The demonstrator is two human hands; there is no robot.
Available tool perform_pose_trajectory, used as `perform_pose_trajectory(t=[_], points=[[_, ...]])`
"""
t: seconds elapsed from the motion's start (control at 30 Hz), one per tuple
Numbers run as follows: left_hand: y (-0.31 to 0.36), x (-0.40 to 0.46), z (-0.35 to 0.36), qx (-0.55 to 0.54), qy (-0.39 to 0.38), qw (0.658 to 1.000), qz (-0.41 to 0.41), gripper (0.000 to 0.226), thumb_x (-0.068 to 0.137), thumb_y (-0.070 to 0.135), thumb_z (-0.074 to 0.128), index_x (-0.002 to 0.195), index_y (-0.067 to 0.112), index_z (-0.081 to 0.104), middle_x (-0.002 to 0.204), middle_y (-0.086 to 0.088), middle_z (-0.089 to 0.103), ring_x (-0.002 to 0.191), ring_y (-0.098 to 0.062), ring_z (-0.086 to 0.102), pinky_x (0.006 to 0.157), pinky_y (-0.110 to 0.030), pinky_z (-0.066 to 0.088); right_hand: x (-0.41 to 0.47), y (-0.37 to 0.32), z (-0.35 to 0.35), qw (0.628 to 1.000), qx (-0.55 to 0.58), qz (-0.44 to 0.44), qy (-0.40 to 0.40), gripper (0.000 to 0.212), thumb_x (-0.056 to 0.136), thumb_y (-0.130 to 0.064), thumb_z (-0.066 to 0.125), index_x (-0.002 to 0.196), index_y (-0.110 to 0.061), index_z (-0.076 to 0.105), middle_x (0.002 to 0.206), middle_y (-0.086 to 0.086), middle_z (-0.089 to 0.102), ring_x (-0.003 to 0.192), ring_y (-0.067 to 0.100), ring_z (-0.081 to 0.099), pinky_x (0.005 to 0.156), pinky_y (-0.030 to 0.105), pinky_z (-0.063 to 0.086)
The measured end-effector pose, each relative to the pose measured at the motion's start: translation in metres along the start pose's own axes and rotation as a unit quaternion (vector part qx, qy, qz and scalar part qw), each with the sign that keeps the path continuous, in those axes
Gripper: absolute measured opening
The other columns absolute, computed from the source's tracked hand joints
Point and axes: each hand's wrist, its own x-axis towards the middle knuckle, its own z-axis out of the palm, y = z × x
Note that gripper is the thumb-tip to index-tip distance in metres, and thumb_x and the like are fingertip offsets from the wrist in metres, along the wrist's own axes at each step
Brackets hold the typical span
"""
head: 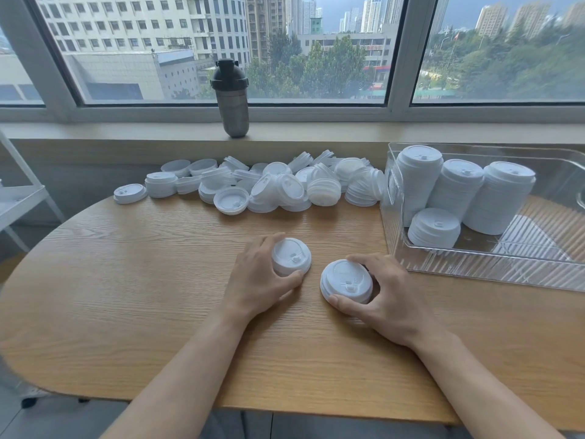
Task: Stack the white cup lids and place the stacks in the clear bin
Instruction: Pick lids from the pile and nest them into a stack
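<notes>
Two small piles of white lids sit side by side near the table's front, a narrow gap between them. The right hand curls thumb and fingers round the right pile, slightly nearer; the left hand grips the left pile likewise. Both wrists lie low. Farther back lies the loose heap; the clear bin, far right, holds four stacks.
</notes>
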Motion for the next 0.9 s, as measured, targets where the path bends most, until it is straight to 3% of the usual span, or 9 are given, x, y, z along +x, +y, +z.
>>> perform_pose_trajectory(t=[0.17,0.23,0.33,0.6,0.9], points=[[0.0022,0.0001,-0.0015,-0.008,-0.024,1.000,-0.002,0.092,0.064,0.062,0.063,0.147,0.025,0.050,0.144,0.008,0.053,0.137,-0.013,0.044,0.117,-0.040,0.033,-0.0001,-0.0012,0.0000,1.000,-0.008,-0.002,-0.001,0.082,0.065,-0.083,0.065,0.131,-0.034,0.059,0.122,-0.020,0.060,0.116,0.004,0.050,0.103,0.034,0.044],[0.0009,0.0005,-0.0005,-0.008,-0.020,1.000,-0.010,0.098,0.064,0.068,0.068,0.149,0.023,0.048,0.144,0.007,0.050,0.136,-0.013,0.042,0.116,-0.039,0.034,-0.0003,-0.0013,-0.0003,1.000,-0.016,-0.002,-0.001,0.085,0.065,-0.085,0.065,0.132,-0.032,0.058,0.123,-0.021,0.059,0.116,0.004,0.050,0.103,0.034,0.043],[-0.0009,0.0010,0.0006,-0.005,0.002,1.000,-0.017,0.089,0.072,0.055,0.084,0.146,0.020,0.050,0.137,0.003,0.052,0.131,-0.017,0.047,0.112,-0.038,0.038,-0.0015,-0.0017,-0.0019,1.000,-0.023,-0.005,-0.002,0.090,0.063,-0.085,0.065,0.133,-0.029,0.057,0.124,-0.022,0.057,0.115,0.003,0.048,0.103,0.031,0.042],[-0.0005,-0.0020,-0.0027,-0.100,0.064,0.993,-0.025,0.084,0.067,0.059,0.075,0.141,0.024,0.054,0.130,0.014,0.053,0.110,-0.019,0.066,0.098,-0.045,0.054,-0.0001,0.0022,-0.0003,1.000,-0.015,-0.004,-0.013,0.088,0.061,-0.080,0.070,0.129,-0.026,0.059,0.118,-0.020,0.057,0.112,0.005,0.049,0.100,0.031,0.044],[0.0042,-0.0034,-0.0032,-0.091,0.062,0.994,0.010,0.079,0.070,0.056,0.073,0.139,0.023,0.057,0.131,0.015,0.055,0.125,-0.007,0.053,0.111,-0.043,0.043,-0.0009,0.0003,0.0003,1.000,-0.002,-0.010,0.000,0.085,0.058,-0.077,0.075,0.128,-0.031,0.060,0.113,-0.025,0.058,0.111,0.004,0.050,0.099,0.032,0.046]])
